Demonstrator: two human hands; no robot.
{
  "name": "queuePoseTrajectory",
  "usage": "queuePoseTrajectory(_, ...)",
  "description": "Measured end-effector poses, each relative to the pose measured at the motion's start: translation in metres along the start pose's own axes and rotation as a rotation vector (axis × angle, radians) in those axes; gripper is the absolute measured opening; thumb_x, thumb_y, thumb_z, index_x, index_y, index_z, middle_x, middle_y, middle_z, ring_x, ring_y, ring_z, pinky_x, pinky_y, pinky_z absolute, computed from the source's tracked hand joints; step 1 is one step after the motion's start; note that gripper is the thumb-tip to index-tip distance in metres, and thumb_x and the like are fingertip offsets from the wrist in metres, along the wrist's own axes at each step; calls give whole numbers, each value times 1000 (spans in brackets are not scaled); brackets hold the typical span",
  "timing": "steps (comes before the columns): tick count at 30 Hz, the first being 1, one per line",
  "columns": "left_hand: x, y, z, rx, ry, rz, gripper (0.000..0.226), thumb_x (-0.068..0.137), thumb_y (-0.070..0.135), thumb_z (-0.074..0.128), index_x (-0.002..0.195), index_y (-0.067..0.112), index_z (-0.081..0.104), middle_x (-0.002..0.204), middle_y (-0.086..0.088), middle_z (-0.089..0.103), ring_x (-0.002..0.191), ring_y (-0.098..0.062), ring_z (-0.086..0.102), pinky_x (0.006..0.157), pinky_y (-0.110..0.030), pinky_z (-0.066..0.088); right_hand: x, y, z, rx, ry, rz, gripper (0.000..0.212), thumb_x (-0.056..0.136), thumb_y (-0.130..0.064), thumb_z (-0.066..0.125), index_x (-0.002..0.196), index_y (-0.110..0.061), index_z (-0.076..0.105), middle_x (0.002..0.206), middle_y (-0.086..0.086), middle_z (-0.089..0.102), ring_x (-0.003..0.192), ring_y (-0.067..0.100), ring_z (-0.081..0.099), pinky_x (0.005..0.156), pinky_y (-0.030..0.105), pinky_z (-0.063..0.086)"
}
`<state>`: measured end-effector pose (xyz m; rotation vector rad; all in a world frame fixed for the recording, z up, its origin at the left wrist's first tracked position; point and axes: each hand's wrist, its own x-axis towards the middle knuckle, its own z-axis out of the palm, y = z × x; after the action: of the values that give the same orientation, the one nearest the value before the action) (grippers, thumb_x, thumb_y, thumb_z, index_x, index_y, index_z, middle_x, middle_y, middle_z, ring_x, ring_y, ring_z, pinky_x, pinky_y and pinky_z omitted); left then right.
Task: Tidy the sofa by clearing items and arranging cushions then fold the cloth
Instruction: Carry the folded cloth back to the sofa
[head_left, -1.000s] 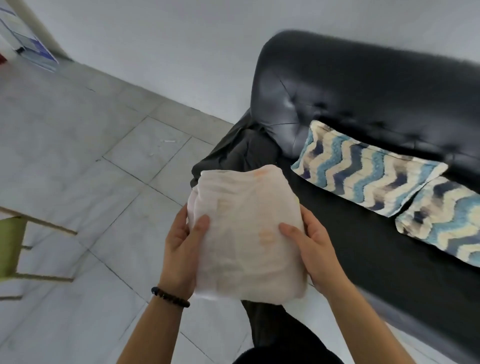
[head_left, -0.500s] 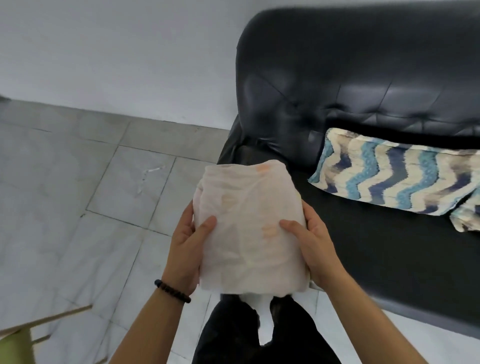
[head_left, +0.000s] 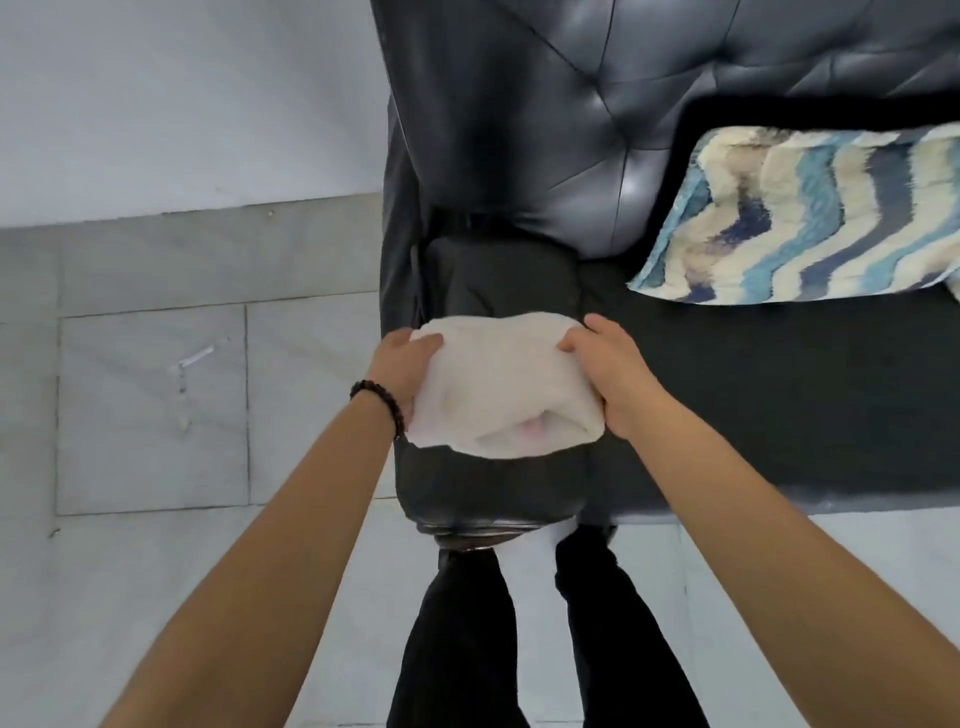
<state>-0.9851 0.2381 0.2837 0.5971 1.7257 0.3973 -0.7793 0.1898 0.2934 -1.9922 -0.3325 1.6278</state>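
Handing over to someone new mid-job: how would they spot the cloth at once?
Find the black sofa, then its padded armrest at the left end. The cloth sits on top, folded, gripped by the left hand and right hand. It is plain white, unlike the blue wavy-striped cushion on the seat.

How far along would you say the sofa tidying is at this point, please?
Nearly finished, it seems. The patterned cushion leans against the sofa back, and no clutter shows on the visible seat. The cloth is folded into a compact bundle, held by the left hand and right hand over the armrest. Only letting go appears left.
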Motion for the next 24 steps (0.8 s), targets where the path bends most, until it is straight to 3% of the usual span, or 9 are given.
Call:
queuePoseTrajectory(2, 34, 4, -6, -17, 48, 163, 48, 88, 29, 63, 134, 25, 50, 132, -2, 55, 115, -25, 56, 100, -46, 46, 25, 0, 18, 89, 71, -121, 59, 84, -17, 59, 140, -31, 48, 130, -10, 52, 116, 17, 53, 101, 40, 48)
queuePoseTrajectory(5, 78, -6, -9, -111, 55, 367, 35, 87, 27, 65, 119, 39, 55, 127, 1, 60, 112, -20, 61, 94, -39, 53, 63, 16, 40, 222, 138, -342, 51, 80, -10, 60, 126, -32, 59, 120, -6, 63, 110, 14, 61, 95, 34, 52)
queuePoseTrajectory(8, 134, -35, -4, -112, 74, 447, 35, 86, 27, 65, 119, 37, 56, 123, 2, 64, 109, -16, 64, 89, -32, 55, 114, 48, 59, 256, 173, -432, 47, 79, -14, 59, 123, -32, 60, 126, -4, 65, 115, 15, 61, 98, 35, 51)
queuePoseTrajectory(10, 175, -64, 3, -14, 45, 365, 44, 87, 32, 63, 130, 28, 55, 128, 4, 62, 114, -16, 61, 95, -36, 53, 152, 76, 70, 103, 145, -366, 48, 86, -25, 58, 134, -28, 56, 134, -8, 59, 122, 11, 56, 105, 34, 47)
queuePoseTrajectory(13, 200, -103, 11, 254, 88, 164, 70, 93, 40, 54, 153, 20, 24, 155, 0, 34, 139, -19, 36, 115, -38, 31, 182, 113, 75, -308, 137, -256, 65, 91, -53, 51, 149, -26, 40, 152, -3, 41, 137, 15, 41, 116, 36, 33)
queuePoseTrajectory(15, 191, -120, 13, 391, 151, 302, 69, 97, 41, 47, 154, 22, 14, 161, -2, 17, 147, -18, 19, 118, -32, 18, 178, 131, 73, -463, 169, -368, 67, 98, -52, 47, 156, -26, 24, 163, 2, 17, 147, 16, 25, 116, 29, 26)
queuePoseTrajectory(19, 156, -153, 24, 713, 72, 581, 59, 101, 46, 34, 153, 33, 10, 163, -3, -8, 149, -23, -1, 115, -32, 4, 155, 160, 74, -826, 158, -742, 68, 101, -52, 40, 158, -27, 12, 165, 9, -7, 151, 26, 14, 107, 35, 38)
queuePoseTrajectory(22, 149, -181, 29, 794, 8, 522, 57, 101, 51, 23, 152, 40, 2, 162, -2, -13, 149, -25, -3, 121, -43, 4, 164, 182, 75, -977, 100, -697, 68, 101, -55, 33, 158, -27, 6, 165, 13, -6, 151, 31, 6, 117, 49, 29)
queuePoseTrajectory(24, 152, -189, 30, 810, 17, 519, 56, 101, 52, 20, 152, 41, -1, 162, -3, -12, 149, -26, 1, 121, -44, 7, 170, 184, 73, -1023, 103, -672, 67, 101, -58, 29, 157, -31, 3, 165, 9, -6, 152, 29, 5, 118, 49, 26)
